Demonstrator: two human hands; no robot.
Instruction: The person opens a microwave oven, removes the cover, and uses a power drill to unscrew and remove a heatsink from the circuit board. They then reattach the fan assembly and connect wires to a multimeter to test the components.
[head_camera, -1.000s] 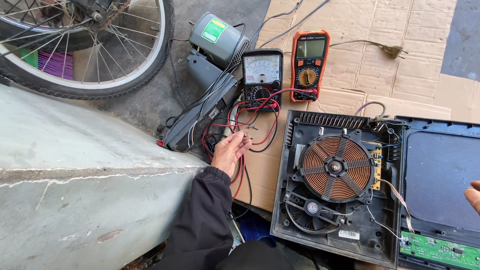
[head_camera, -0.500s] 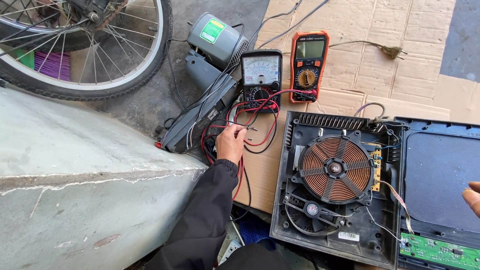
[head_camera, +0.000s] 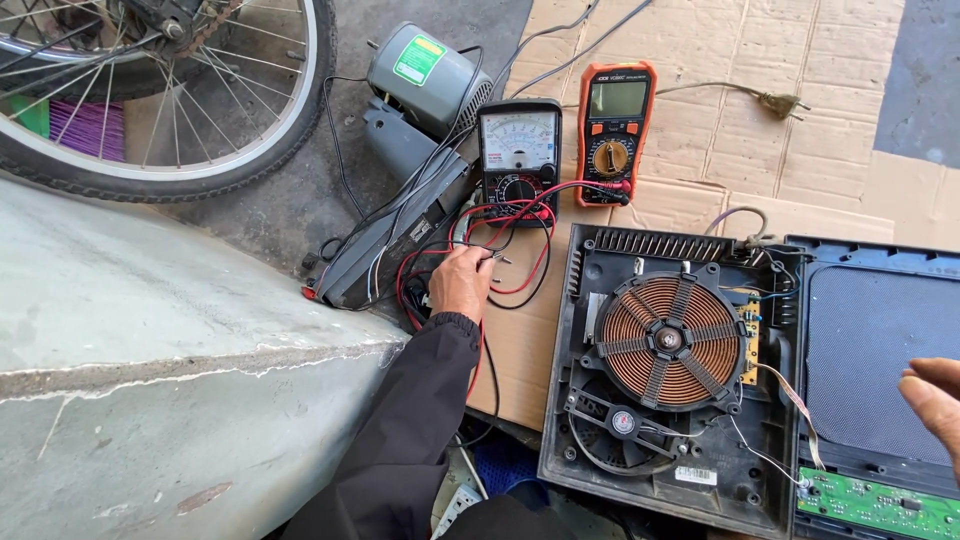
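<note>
Head view: two meters (head_camera: 518, 155), one copper coil (head_camera: 669, 341); left hand (head_camera: 461, 283) fingers clamped on probe leads (head_camera: 515, 262), right hand (head_camera: 933, 395) fingers apart.

One head camera looks steeply down, close above the cardboard (head_camera: 800, 60).

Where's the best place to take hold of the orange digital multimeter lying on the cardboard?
Probably by the long sides of the orange digital multimeter, around its upper half beside the screen, coming straight down from above. It lies flat, face up on the cardboard, with both long edges free there; the red and black leads plug in at its lower end, so stay clear of that.
</note>
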